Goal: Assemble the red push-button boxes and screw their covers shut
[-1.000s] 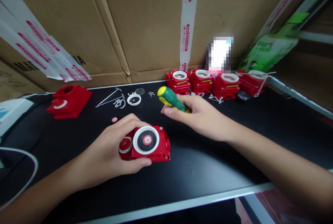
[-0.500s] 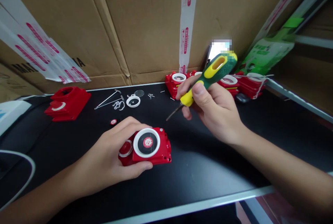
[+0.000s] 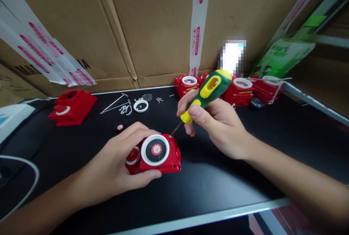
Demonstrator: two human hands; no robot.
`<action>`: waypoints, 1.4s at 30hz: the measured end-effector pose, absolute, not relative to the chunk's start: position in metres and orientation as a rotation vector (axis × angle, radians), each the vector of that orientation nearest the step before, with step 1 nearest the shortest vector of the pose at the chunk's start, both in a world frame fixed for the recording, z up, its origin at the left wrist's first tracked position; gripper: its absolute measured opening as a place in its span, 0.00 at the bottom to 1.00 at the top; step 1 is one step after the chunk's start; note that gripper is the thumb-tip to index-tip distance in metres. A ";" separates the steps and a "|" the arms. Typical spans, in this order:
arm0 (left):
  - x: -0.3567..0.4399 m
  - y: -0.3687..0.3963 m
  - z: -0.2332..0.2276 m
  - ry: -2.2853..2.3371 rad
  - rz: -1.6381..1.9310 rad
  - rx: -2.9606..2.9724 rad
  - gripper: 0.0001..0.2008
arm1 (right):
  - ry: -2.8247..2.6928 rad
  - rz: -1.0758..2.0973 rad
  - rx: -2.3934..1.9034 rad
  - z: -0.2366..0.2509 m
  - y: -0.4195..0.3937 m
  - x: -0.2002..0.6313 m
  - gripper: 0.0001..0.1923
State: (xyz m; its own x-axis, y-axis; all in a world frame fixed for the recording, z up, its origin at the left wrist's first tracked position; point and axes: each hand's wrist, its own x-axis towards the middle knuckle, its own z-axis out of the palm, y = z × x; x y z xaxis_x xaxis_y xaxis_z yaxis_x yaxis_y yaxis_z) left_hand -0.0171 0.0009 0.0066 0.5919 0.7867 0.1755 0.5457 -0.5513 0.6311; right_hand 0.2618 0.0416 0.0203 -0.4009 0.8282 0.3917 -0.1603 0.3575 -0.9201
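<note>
My left hand (image 3: 120, 158) is wrapped round a red housing (image 3: 172, 155) from its left side, just above or on the black tabletop. A white ring (image 3: 144, 143) surrounds a dark disc with a red and white emblem on the housing's face, and a red dome sits under my fingers. Between the thumb and fingers of my right hand (image 3: 218, 122) is a green and yellow screwdriver (image 3: 207, 91), tilted down to the left. Its tip reaches a screw (image 3: 170, 136) at the housing's far right corner.
At left rests another red housing (image 3: 73, 107). Metal hooked rods (image 3: 116, 104), a loose white ring (image 3: 141, 106), a clear disc (image 3: 147, 97) and small screws (image 3: 159, 100) lie mid-table. Several red units (image 3: 238, 91) line the back right, against cardboard (image 3: 158, 27).
My right hand has brought the screwdriver down and left, so its tip now meets the corner screw. My left hand keeps its hold on the housing.
</note>
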 end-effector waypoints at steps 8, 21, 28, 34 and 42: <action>-0.018 0.002 0.005 1.036 0.600 2.299 0.26 | -1.736 1.208 -0.594 0.022 0.042 0.265 0.16; -0.015 0.043 0.036 0.912 0.148 2.233 0.33 | -2.207 1.156 -0.614 0.062 0.055 0.262 0.12; -0.025 0.039 0.008 0.940 0.315 2.213 0.32 | -1.978 1.287 -0.560 0.032 0.059 0.247 0.19; -0.026 0.029 0.013 1.004 0.274 2.296 0.28 | -1.675 1.430 -0.586 0.012 0.053 0.238 0.25; -0.027 0.028 0.013 0.999 0.244 2.321 0.30 | -1.644 1.580 -0.544 0.020 0.048 0.246 0.17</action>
State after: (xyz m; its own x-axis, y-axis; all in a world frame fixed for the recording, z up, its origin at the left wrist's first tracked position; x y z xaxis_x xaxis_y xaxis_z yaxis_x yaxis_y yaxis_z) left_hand -0.0273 0.0275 0.0128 0.7005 0.7108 -0.0631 0.6018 -0.5409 0.5876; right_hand 0.2457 0.0478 0.0203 -0.6070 0.7589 0.2359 -0.2059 0.1365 -0.9690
